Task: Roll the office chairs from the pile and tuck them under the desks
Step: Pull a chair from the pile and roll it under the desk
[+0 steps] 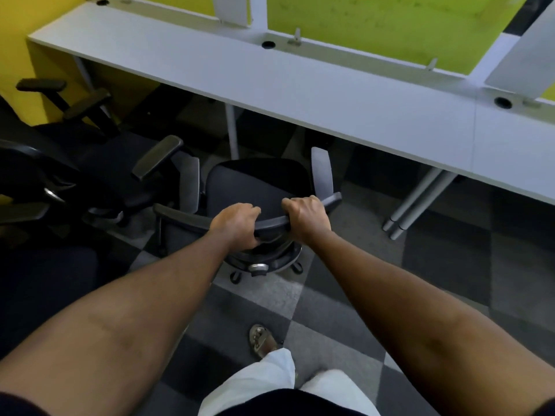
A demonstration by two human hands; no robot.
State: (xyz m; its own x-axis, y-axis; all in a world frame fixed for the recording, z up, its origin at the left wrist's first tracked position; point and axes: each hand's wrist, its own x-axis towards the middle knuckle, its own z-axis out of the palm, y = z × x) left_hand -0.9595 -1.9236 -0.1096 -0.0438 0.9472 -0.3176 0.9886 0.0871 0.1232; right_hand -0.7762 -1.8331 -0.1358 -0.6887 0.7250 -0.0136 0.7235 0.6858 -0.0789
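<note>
Two hands on one chair: left hand [235, 224] and right hand [307, 218] both clamped on the backrest top rail, slightly apart. The chair [255, 183] is dead centre, seat facing 12 o'clock toward the desk [300, 94], not yet under it. The chair pile [99, 166] is at 9 o'clock, just beside. Likely risks: its left armrest [190, 181] snags the neighbour's armrest [157, 156], the desk leg [232, 130] at 12 o'clock blocks the base, or the armrests knock the desk edge if too high.
</note>
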